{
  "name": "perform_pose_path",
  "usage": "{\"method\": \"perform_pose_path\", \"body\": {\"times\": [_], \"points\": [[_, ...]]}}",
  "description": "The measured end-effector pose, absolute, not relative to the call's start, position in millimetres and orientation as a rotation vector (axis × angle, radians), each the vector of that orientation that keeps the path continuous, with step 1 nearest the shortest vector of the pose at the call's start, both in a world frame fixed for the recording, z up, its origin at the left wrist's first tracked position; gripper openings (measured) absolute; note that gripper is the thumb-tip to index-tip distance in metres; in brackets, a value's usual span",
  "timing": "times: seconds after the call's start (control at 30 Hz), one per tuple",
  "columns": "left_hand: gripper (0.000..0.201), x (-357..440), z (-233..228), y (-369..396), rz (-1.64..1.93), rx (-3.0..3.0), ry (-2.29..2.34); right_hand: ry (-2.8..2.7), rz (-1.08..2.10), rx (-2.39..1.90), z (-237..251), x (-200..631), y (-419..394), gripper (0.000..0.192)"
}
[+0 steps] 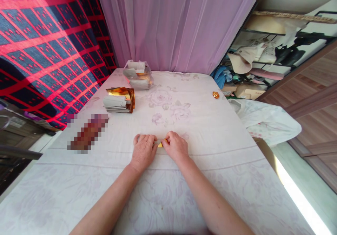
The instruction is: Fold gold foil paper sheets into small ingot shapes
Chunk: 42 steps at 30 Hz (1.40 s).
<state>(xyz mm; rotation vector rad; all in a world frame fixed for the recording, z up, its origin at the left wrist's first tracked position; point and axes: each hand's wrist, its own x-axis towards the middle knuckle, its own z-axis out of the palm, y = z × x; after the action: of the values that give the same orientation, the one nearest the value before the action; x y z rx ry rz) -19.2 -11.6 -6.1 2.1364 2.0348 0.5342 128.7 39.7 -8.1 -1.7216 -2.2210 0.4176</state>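
Note:
Close to the middle of the table, a narrow strip of gold foil paper [160, 144] with a grey-white side lies between my two hands. My left hand [143, 149] is closed over its left part, the fingers bent and pressed down on it. At the right end, my right hand [177, 146] pinches the paper between thumb and fingers. Much of the paper is hidden under both hands. Farther back on the left stands a stack of gold foil paper sheets [116, 103], curled, with pale backs. A small folded gold foil piece [216, 95] sits near the right edge.
Behind the stack is a clear plastic bag [138, 77] holding more sheets. A blurred-out reddish item [88, 133] lies on the left of the floral tablecloth [168, 200]. A purple curtain [168, 24] hangs behind; shelves and a white plastic bag [271, 121] stand right.

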Motion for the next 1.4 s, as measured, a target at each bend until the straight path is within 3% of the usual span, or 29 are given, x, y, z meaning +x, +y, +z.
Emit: {"method": "perform_pose_path", "body": {"times": [0.4,0.73,1.4], "points": [[0.026,-20,-4,-13,0.473,2.18,1.978,-2.252,0.359,-1.753,-12,129,45,0.01],[0.026,-20,-5,-13,0.486,2.18,1.984,-2.234,0.565,-1.286,-27,159,34,0.01],[0.018,-6,-2,-15,0.489,2.177,2.071,-2.179,0.596,-1.357,-24,171,38,0.019]]}}
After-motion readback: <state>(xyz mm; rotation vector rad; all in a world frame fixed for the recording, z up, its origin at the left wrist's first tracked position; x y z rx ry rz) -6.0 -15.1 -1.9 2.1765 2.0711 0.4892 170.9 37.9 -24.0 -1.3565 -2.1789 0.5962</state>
